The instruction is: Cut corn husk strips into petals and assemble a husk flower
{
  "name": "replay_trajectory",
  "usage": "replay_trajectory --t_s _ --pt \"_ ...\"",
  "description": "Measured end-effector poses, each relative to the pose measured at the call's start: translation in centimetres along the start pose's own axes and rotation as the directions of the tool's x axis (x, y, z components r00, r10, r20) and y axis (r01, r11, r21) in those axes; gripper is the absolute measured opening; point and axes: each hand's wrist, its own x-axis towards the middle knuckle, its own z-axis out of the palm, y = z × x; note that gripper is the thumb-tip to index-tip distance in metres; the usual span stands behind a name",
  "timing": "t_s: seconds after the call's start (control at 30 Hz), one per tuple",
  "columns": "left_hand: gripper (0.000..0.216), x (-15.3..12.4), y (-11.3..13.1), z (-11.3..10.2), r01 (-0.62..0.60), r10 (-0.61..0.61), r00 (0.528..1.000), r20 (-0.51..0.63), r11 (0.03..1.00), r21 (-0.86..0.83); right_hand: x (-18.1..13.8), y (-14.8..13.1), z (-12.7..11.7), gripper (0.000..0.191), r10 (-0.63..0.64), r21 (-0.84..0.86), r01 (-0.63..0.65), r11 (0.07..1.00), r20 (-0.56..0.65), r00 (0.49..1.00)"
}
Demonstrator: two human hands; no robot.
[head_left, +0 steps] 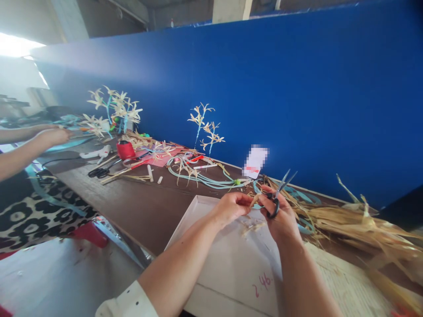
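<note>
Over a white cardboard box lid (231,273) my two hands meet. My left hand (231,206) is closed in a pinch on a small strip of dried straw (255,200). My right hand (280,215) is closed round black-handled scissors (277,198), whose blades are open and point up and to the right. A few straw scraps (253,226) lie on the lid under my hands.
A heap of dried straw leaves (360,224) lies on the brown table at right. Teal cord (198,176), straw flower stems (206,127), a red cup (125,149) and black scissors (99,171) are further left. Another person's hands (49,136) work at far left. A blue wall backs the table.
</note>
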Motion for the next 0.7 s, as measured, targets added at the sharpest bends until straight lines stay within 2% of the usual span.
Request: replay_trajectory --t_s 0.17,0.43,0.57,0.7 --pt "0.031 -0.14 0.03 0.04 -0.006 0.006 1.0 0.014 0.999 0.035 -0.04 -0.04 -0.06 0.042 0.001 0.001 -0.001 1.0 0.01 1.0" --pt "0.025 -0.32 0.6 0.27 0.021 0.01 0.985 -0.173 0.984 0.178 -0.31 0.17 0.27 0.041 0.019 -0.033 -0.015 0.999 0.131 0.991" --pt "0.021 -0.36 0.74 0.37 0.034 0.007 0.984 -0.178 0.974 0.226 -0.24 0.31 0.07 0.043 0.029 -0.036 -0.023 0.999 0.164 0.986" --pt "0.026 -0.22 0.26 0.18 0.008 0.036 0.987 -0.156 0.963 0.271 -0.07 0.44 -0.18 0.044 0.013 -0.049 -0.005 0.999 0.16 0.987"
